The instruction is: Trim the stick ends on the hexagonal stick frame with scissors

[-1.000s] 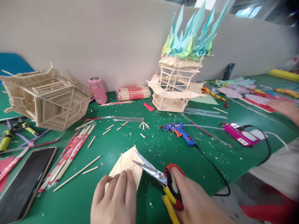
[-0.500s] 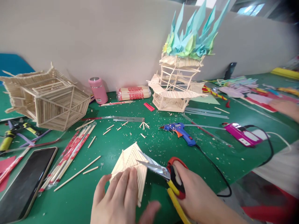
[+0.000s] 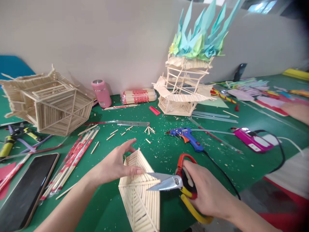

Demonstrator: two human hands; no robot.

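A polygonal panel of pale wooden sticks (image 3: 145, 206) is tilted up in front of me, with spoke-like sticks crossing its face. My left hand (image 3: 118, 164) grips its upper left part, the thumb lying across the face and the fingers partly hidden behind the rim. My right hand (image 3: 205, 190) is wrapped around the red and yellow handles of a pair of scissors (image 3: 172, 183). The blades are parted and point left, around the panel's right edge near one end of a cross stick.
A blue glue gun (image 3: 187, 137) lies ahead, its cord running right. Behind stand a stick tower (image 3: 178, 104) topped with paper leaves, a pink flask (image 3: 101, 93) and a larger stick model (image 3: 65, 111). A phone (image 3: 29, 190) and wrapped sticks (image 3: 72, 161) are left; another person's hand (image 3: 298, 111) is far right.
My left hand has shifted from lying on top of the panel to gripping its upper left. The panel is turned and tilted up closer to me. The scissors have moved slightly right and down.
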